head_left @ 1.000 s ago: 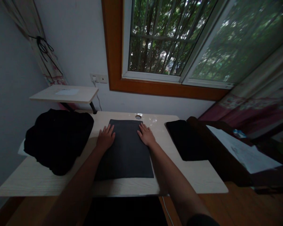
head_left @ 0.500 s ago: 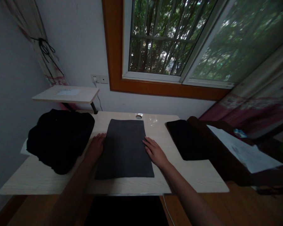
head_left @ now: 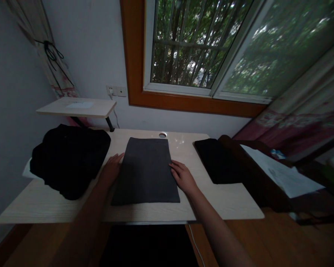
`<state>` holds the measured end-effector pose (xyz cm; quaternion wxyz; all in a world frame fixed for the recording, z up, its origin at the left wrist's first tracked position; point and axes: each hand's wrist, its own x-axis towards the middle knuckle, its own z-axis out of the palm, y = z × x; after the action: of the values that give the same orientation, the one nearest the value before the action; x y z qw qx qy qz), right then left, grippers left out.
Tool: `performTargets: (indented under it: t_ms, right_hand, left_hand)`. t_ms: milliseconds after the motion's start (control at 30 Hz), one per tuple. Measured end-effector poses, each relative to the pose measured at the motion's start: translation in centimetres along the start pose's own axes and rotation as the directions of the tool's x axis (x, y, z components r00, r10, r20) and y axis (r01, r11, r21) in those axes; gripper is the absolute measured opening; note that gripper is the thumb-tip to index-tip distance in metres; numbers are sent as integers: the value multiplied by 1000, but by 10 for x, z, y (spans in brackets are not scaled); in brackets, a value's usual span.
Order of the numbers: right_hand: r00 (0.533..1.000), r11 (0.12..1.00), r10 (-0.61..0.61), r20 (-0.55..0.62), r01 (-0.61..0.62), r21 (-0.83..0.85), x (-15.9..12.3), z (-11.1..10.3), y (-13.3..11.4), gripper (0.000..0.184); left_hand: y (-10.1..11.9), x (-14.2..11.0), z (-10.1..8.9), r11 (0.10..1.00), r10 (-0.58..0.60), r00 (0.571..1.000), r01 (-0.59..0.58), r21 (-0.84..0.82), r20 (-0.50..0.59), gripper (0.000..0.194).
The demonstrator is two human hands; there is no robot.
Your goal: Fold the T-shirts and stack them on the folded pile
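Note:
A flat, dark grey folded cloth (head_left: 147,170) lies on the pale wooden desk (head_left: 217,207), shaped into a near rectangle. My left hand (head_left: 112,168) rests at its left edge, fingers stretched forward on the desk. On the opposite side, my right hand (head_left: 182,176) is against the right edge, its fingertips touching the fabric and its fingers slightly bent but not gripping. A heaped black cloth (head_left: 72,159) sits to the left of my left hand. Farther right of my right hand is a flat black folded cloth (head_left: 219,161).
A small raised shelf (head_left: 97,109) with a paper on it stands at the back left. Near the back edge of the desk is a round cable hole (head_left: 163,135). A dark brown surface with a white sheet (head_left: 278,172) adjoins the right side. A window is behind.
The whole scene has shifted slightly up in view. My right fingers have drawn in a little and bent at the cloth's edge; the cloth stays in place on the desk.

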<state>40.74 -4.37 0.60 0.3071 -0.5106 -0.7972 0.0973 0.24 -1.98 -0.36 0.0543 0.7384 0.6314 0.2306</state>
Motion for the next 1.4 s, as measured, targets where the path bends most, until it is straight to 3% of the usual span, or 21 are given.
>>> performTargets:
  t_ms: [400, 700, 1400]
  right_hand:
    - [1000, 1000, 18, -7, -18, 0, -1, -2, -4, 38]
    - [999, 999, 36, -15, -36, -10, 0, 0, -2, 35]
    - [1000, 1000, 20, 3, -21, 10, 2, -1, 1, 31]
  left_hand:
    - [-1, -4, -3, 995, -38, 996, 31, -96, -81, 61]
    - [2, -2, -8, 995, -35, 999, 32, -92, -38, 65]
    - [-8, 3, -1, 991, -26, 1000, 26, -134, 2, 52]
